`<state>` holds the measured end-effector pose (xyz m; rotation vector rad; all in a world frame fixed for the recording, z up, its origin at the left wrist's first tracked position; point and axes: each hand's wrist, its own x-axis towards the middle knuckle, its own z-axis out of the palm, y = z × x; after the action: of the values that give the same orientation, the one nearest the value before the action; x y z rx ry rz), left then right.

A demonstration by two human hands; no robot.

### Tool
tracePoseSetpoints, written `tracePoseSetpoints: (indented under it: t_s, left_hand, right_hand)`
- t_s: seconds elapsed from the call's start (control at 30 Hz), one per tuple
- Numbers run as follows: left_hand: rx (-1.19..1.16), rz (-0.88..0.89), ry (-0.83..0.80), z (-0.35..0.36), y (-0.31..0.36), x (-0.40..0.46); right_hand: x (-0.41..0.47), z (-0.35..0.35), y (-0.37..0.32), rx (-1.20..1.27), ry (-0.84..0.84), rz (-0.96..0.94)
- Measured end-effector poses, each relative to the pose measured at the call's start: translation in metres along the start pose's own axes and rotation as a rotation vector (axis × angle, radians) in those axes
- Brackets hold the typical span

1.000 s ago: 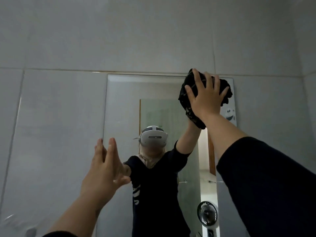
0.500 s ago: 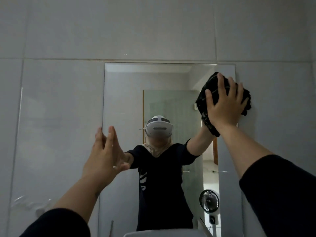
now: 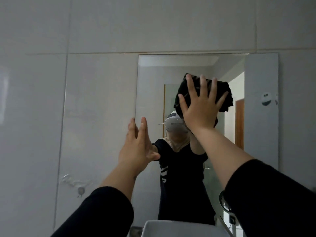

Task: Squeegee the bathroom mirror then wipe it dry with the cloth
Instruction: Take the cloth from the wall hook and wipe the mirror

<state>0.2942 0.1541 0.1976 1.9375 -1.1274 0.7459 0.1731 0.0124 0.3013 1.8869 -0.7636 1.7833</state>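
The rectangular bathroom mirror (image 3: pixel 150 86) hangs on the grey tiled wall and reflects a person in a black top. My right hand (image 3: pixel 200 108) presses a bunched black cloth (image 3: pixel 224 98) flat against the glass in the upper middle of the mirror, fingers spread over it. My left hand (image 3: pixel 138 147) is held up flat, fingers together, at the mirror's left edge, holding nothing. No squeegee is in view.
A white basin rim (image 3: pixel 171 226) shows at the bottom centre. A small metal fitting (image 3: pixel 80 191) sticks out of the left wall tile. A round white sticker (image 3: pixel 265 99) sits near the mirror's right edge. A small fan (image 3: pixel 224 202) appears reflected at lower right.
My right hand has slid the cloth leftward and slightly down, from the mirror's upper right corner to its upper middle. The view has shifted, with the mirror now further right. My left hand stays raised.
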Motion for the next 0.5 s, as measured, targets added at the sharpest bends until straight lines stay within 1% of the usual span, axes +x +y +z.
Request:
tracePoseSetpoints:
  t_s: [0.13, 0.23, 0.3, 0.4, 0.5]
  left_hand:
    - [-0.043, 0.02, -0.021, -0.005, 0.0, 0.0]
    - [-0.122, 0.059, 0.03, -0.008, -0.011, -0.012]
    - [-0.08, 0.025, 0.062, -0.005, -0.026, -0.027]
    - [-0.036, -0.059, -0.011, 0.007, -0.045, -0.047]
    - [-0.054, -0.054, -0.039, 0.017, -0.047, -0.055]
  right_hand:
    - [0.001, 0.009, -0.048, -0.006, -0.056, -0.147]
    - [-0.008, 0.015, -0.082, 0.008, -0.105, -0.304]
    - [-0.023, 0.02, -0.1, 0.019, -0.133, -0.377]
    - [-0.051, 0.024, -0.108, 0.026, -0.158, -0.43]
    - [-0.074, 0.024, -0.099, 0.021, -0.179, -0.469]
